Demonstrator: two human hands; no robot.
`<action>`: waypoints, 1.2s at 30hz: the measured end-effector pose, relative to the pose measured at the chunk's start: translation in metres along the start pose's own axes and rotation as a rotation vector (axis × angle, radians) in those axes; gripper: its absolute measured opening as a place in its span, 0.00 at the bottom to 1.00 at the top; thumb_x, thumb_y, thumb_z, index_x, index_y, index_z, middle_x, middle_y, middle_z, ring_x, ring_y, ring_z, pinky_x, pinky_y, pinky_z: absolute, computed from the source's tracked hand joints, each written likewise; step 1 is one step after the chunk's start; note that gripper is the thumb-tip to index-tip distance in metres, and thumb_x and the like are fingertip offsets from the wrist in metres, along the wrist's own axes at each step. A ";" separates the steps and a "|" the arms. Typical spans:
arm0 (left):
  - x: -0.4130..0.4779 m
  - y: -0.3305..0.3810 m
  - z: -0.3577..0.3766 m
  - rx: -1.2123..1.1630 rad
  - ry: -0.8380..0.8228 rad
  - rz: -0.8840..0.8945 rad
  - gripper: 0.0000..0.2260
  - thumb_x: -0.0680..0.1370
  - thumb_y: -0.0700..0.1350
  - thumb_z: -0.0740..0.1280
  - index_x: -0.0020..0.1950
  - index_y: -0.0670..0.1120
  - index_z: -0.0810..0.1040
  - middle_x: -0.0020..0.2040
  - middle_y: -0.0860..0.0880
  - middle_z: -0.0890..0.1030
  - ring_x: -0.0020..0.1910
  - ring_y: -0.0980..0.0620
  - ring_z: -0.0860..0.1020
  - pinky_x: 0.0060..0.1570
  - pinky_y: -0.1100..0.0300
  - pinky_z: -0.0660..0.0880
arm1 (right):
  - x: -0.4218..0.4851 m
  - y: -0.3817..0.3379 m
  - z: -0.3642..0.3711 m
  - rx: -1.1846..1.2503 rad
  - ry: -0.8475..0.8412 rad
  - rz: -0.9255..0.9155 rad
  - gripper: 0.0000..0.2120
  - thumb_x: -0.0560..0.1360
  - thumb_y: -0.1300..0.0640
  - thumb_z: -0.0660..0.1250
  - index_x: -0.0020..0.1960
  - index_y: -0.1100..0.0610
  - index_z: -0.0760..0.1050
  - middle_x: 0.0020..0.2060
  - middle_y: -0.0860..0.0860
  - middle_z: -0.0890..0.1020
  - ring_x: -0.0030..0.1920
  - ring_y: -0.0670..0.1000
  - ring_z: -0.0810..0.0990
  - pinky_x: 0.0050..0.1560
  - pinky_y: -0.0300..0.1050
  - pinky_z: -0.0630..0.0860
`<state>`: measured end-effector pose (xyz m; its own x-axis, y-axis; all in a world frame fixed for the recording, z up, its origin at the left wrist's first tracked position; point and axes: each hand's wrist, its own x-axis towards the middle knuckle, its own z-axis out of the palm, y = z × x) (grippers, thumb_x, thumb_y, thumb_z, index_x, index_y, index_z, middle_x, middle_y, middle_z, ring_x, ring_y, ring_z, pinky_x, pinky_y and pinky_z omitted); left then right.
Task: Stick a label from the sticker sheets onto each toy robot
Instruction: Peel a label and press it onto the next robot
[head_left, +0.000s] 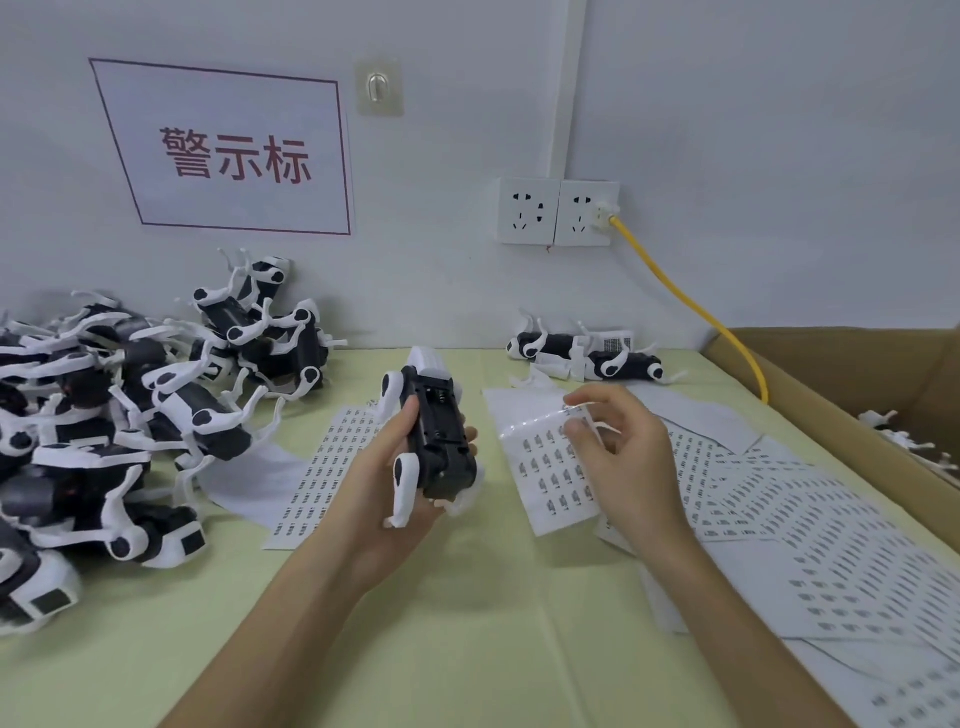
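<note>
Our left hand grips a black-and-white plastic toy robot; right hand pinches the white paper sticker sheet; robot pile lies left.

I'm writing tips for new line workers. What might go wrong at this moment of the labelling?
1. The right hand pinches at the lifted top edge of the sticker sheet, and nothing pins that sheet down. It may rise with the label, which could then crease or tear.
2. The left hand alone grips the toy robot, belly up. Pressing a label on could turn the toy in the grip and leave the label crooked.
</note>
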<state>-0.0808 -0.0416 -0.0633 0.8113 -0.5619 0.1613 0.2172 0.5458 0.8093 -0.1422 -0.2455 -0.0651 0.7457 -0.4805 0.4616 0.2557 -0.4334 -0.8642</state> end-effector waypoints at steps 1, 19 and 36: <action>-0.002 0.002 0.000 -0.026 -0.043 -0.039 0.10 0.86 0.53 0.61 0.63 0.51 0.74 0.49 0.44 0.76 0.47 0.38 0.79 0.60 0.45 0.77 | 0.000 0.000 0.000 0.018 0.006 -0.013 0.13 0.78 0.64 0.69 0.48 0.46 0.80 0.40 0.42 0.83 0.35 0.47 0.82 0.34 0.46 0.75; -0.004 -0.005 0.003 0.046 -0.013 -0.150 0.16 0.79 0.56 0.68 0.61 0.50 0.86 0.56 0.48 0.84 0.48 0.50 0.84 0.42 0.60 0.80 | -0.009 -0.009 0.008 -0.274 -0.090 -0.240 0.15 0.70 0.52 0.80 0.55 0.48 0.82 0.65 0.41 0.73 0.70 0.44 0.69 0.68 0.43 0.65; -0.008 -0.004 0.007 0.105 -0.029 -0.174 0.16 0.77 0.58 0.70 0.62 0.57 0.86 0.58 0.52 0.85 0.58 0.54 0.83 0.59 0.56 0.79 | -0.010 -0.004 0.004 -0.338 -0.121 -0.508 0.06 0.70 0.62 0.80 0.46 0.57 0.87 0.39 0.48 0.82 0.39 0.46 0.80 0.42 0.45 0.78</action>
<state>-0.0915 -0.0436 -0.0636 0.7503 -0.6604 0.0292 0.2934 0.3724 0.8805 -0.1489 -0.2359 -0.0671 0.6514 -0.0701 0.7555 0.4024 -0.8123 -0.4223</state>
